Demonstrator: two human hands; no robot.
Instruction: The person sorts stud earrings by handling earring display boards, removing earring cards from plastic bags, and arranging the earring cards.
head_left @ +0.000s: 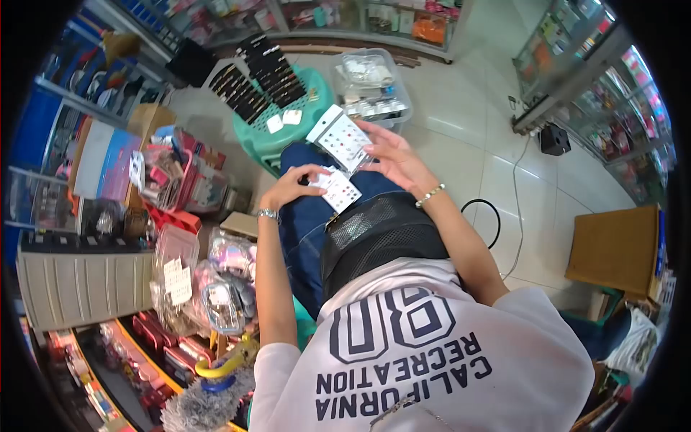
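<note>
My left hand [294,186] pinches a white card [338,190] dotted with small coloured studs, which look like earrings, just above my lap. Higher up, my right hand [394,157] grips a larger white card [340,138] with rows of similar studs and a black top edge with a hanging hole. The two cards almost meet, and I cannot tell whether they touch. Beyond them, a green plastic stool [317,86] bears black display strips [270,70] with rows of small shiny pieces. Two small white cards [291,117] lie near its close edge.
A clear plastic bin [407,108] with packets stands right of the stool. On the left are a pink basket [188,180], bagged goods [227,288] and a drawer unit [86,277]. A cardboard box [612,248], a black cube-shaped device [554,139] and glass cabinets are at right.
</note>
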